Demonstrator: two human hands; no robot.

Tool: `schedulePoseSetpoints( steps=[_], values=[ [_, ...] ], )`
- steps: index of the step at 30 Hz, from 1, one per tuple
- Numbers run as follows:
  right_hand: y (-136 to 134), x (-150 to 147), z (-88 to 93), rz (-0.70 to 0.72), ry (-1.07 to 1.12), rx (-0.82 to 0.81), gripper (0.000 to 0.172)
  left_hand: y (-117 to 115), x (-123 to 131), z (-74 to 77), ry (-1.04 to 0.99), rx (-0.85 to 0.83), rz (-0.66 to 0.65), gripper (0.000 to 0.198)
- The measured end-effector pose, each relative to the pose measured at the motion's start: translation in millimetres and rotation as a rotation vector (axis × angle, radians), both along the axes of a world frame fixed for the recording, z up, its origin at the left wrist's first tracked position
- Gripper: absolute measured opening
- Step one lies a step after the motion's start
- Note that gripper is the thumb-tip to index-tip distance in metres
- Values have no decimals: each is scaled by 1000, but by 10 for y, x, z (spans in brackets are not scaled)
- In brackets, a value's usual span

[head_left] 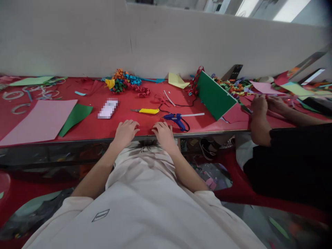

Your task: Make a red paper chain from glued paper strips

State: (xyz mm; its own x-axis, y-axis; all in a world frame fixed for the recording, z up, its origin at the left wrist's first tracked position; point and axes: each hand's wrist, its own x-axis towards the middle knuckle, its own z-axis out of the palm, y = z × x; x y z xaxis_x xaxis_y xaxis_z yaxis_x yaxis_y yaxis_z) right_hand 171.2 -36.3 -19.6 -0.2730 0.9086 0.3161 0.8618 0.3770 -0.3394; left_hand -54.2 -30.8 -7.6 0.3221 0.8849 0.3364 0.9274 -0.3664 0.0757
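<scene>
My left hand (126, 132) rests on the front edge of the red table (145, 126), its fingers loosely bent and apart with nothing in them. A short gap away, my right hand (164, 134) lies on the same edge, also open and without anything in its grasp. Just beyond it is a blue hot glue gun (176, 121) on its side, with a white glue stick (193, 114) poking out of its back. A yellow utility knife (149, 111) lies ahead, between my hands. To the left of it is a blurred-out phone-like rectangle (108, 108).
Pink paper (45, 119) and green paper (76, 117) lie at left. Curled paper decorations (126, 81) sit against the wall. A green board (215, 95) leans upright at right. Beyond it, a co-worker's hands (259, 105) are over coloured scraps.
</scene>
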Motion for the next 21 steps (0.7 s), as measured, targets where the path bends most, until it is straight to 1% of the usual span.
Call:
schedulePoseSetpoints(
  steps=[2, 5, 8, 10, 15, 19, 21],
  values=[
    [71, 19, 6, 19, 10, -8, 20, 27, -14, 4, -20, -28, -36, 14],
    [82, 11, -26, 80, 22, 26, 28, -35, 8, -3, -38, -33, -86, 17],
    [-19, -43, -70, 169, -3, 45, 35, -148, 81, -44, -36, 1, -123, 21],
    [-113, -83, -90, 192, -14, 38, 36, -211, 126, -93, -26, 37, -133, 25],
    [-263, -61, -83, 145, -26, 14, 43, -317, 120, -190, -40, 106, -75, 30],
    [-284, 88, -67, 26, -35, -1, 45, -390, 20, -192, 1, 122, -72, 32],
    [-284, 152, -66, 5, -46, -2, 46, -399, -17, -184, 3, 114, -83, 33]
  ],
)
